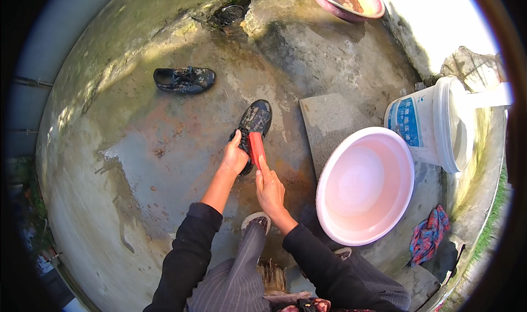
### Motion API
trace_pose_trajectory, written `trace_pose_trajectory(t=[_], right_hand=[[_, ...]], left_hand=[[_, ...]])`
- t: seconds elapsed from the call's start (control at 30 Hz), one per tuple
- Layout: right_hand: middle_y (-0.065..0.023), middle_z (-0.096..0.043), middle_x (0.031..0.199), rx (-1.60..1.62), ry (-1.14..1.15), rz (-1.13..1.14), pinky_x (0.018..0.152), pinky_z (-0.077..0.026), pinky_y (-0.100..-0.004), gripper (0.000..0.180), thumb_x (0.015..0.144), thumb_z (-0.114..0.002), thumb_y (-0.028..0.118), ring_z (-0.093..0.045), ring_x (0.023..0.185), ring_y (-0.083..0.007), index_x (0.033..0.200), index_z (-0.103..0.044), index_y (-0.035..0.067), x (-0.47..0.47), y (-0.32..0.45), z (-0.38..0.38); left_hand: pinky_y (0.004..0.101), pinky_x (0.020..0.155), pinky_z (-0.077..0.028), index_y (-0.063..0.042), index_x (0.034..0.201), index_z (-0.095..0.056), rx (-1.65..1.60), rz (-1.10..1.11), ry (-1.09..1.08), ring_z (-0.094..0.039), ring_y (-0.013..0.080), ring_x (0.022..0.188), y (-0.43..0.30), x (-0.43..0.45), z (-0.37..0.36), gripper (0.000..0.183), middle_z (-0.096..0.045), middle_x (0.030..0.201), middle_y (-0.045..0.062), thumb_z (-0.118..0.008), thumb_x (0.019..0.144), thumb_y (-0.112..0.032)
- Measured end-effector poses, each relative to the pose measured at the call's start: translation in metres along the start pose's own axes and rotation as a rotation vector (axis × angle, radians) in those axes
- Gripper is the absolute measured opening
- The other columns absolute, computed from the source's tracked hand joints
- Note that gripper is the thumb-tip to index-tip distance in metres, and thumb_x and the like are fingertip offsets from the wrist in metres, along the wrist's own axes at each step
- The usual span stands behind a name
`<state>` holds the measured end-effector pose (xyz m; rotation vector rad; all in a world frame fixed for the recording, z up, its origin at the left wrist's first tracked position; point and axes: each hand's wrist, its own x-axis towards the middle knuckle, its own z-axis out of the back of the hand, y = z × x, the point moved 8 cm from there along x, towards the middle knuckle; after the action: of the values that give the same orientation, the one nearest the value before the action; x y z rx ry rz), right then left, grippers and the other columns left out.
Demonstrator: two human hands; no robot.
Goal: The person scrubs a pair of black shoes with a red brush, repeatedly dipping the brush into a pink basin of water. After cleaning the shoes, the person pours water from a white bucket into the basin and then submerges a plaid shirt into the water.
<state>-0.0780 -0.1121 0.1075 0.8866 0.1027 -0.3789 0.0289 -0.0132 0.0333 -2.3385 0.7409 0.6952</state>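
Note:
My left hand point(236, 155) grips the heel end of a camouflage lace-up shoe point(256, 118), whose dark toe points away from me. A red scrubbing brush point(257, 149) is held by its handle in my right hand point(269, 184), its bristles against the side of that shoe near the laces. The other camouflage shoe point(184, 80) lies on the wet concrete floor, further off to the left, with its toe to the right. Whether the held shoe rests on the floor, I cannot tell.
A pink-white plastic basin point(364, 186) stands at my right beside a stone slab point(329, 122) and a white plastic bucket point(428, 124). Another basin point(350, 3) with brownish water stands at the top. A plaid cloth point(429, 234) lies at lower right. A drain hole point(232, 13) is far ahead.

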Motion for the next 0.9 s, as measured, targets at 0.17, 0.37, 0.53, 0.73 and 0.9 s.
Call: trace_pose_trajectory(t=[0.17, 0.37, 0.53, 0.73, 0.9], right_hand=[[-0.0188, -0.061, 0.085, -0.291, -0.13, -0.111, 0.065, -0.051, -0.0503, 0.043, 0.098, -0.049, 0.029, -0.064, 0.074, -0.0391, 0.14, -0.045, 0.021, 0.097, -0.025, 0.041], [-0.0205, -0.065, 0.088, 0.01, -0.036, -0.048, 0.075, -0.048, -0.05, 0.042, 0.097, -0.048, 0.029, -0.063, 0.084, -0.0393, 0.139, -0.049, 0.019, 0.073, -0.036, 0.028], [-0.0207, -0.063, 0.117, 0.509, 0.149, -0.198, 0.092, -0.046, -0.0378, 0.044, 0.098, -0.05, 0.021, -0.061, 0.109, -0.0306, 0.139, -0.048, 0.007, 0.032, -0.031, -0.004], [-0.0216, -0.062, 0.088, -0.237, 0.07, -0.009, 0.066, -0.052, -0.0511, 0.043, 0.095, -0.052, 0.027, -0.064, 0.072, -0.0403, 0.138, -0.049, 0.023, 0.046, -0.007, 0.017], [-0.0218, -0.066, 0.094, -0.34, 0.01, -0.196, 0.072, -0.051, -0.0489, 0.041, 0.098, -0.047, 0.029, -0.066, 0.082, -0.0405, 0.138, -0.049, 0.019, 0.103, -0.039, 0.052]], left_hand=[[0.0393, 0.098, -0.045, 0.0, 0.126, -0.055, 0.412, 0.002, 0.035, -0.059, 0.0226, 0.111, 0.011, 0.002, -0.025, 0.044, -0.062, 0.123, 0.011, -0.05, 0.1, -0.036], [0.0324, 0.097, -0.042, 0.0, 0.129, -0.054, 0.99, -0.056, 0.072, -0.056, 0.0146, 0.108, 0.031, 0.002, 0.009, 0.045, -0.061, 0.12, 0.007, -0.055, 0.098, -0.033], [0.0418, 0.101, -0.044, -0.006, 0.131, -0.051, 0.056, 0.185, -0.077, -0.057, 0.0254, 0.114, 0.038, 0.004, 0.006, 0.072, -0.061, 0.123, 0.009, -0.049, 0.09, -0.065], [0.043, 0.092, -0.05, 0.0, 0.118, -0.058, 0.095, -0.007, -0.161, -0.062, 0.0269, 0.101, 0.031, 0.016, 0.014, 0.043, -0.065, 0.112, 0.012, -0.049, 0.1, -0.038], [0.0388, 0.093, -0.05, 0.007, 0.114, -0.059, 0.383, -0.08, -0.148, -0.063, 0.0243, 0.103, 0.032, -0.002, 0.008, 0.025, -0.064, 0.112, 0.018, -0.057, 0.094, -0.008]])
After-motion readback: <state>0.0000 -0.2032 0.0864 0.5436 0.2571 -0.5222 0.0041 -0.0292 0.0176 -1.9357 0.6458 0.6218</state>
